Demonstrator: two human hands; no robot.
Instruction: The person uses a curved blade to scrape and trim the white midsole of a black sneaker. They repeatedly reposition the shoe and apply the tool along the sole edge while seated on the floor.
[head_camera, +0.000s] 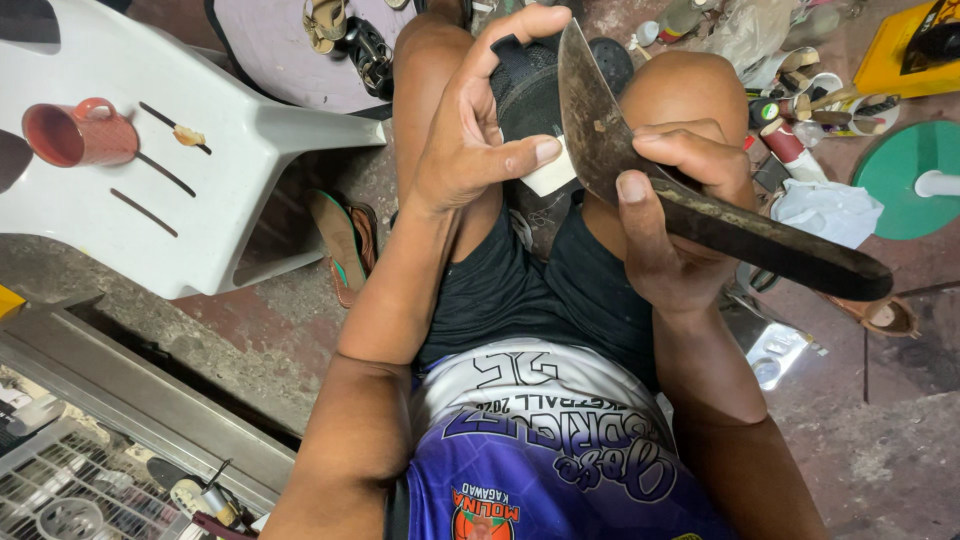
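Note:
My right hand (672, 225) grips a curved, worn knife (610, 150) by its long dark handle (790, 255), blade pointing up and away. My left hand (470, 125) pinches a small pale piece of material (552, 172) between thumb and fingers, pressed against a black shoe (530, 95) that rests between my knees. The blade's edge lies right beside the pale piece. I sit with bare knees raised, in black shorts and a purple and white jersey.
A white plastic chair (200, 150) at left carries a red mug (80, 133). A sandal (343, 240) lies on the floor below it. At right are a green round disc (905, 175), a yellow box (900, 55), small bottles and tins (800, 110) and white cloth (830, 210).

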